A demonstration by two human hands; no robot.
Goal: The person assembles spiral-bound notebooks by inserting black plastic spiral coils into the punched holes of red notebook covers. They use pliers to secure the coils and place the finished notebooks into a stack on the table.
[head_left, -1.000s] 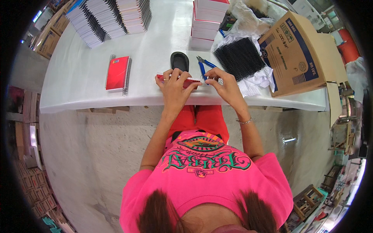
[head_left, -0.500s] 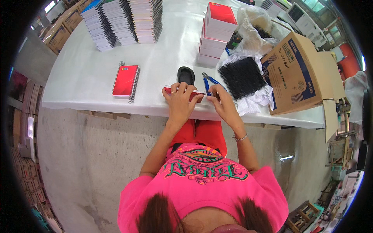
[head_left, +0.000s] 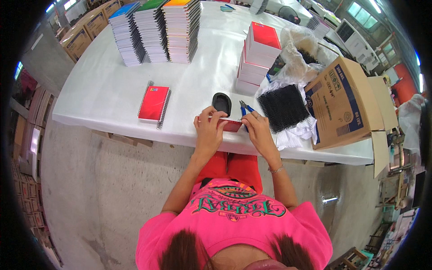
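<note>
The left hand [head_left: 209, 131] clamps a notebook [head_left: 232, 126], seemingly steadying it on edge for the right hand [head_left: 258, 130] at its end, that grip too hidden to call.

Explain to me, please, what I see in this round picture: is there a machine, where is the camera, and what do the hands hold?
There is no machine: these are a person's bare hands. A fisheye camera on the head looks down, so straight edges curve.

The left hand has a red-covered notebook in its grip, standing on edge; the right hand is at its right end, but whether it pinches anything is hidden.

On the white table lie a spiral notebook, a black shallow dish, blue-handled pliers and black binding coils. Behind stand three stacks of spiral notebooks and a red-topped stack; at right, a cardboard box.
</note>
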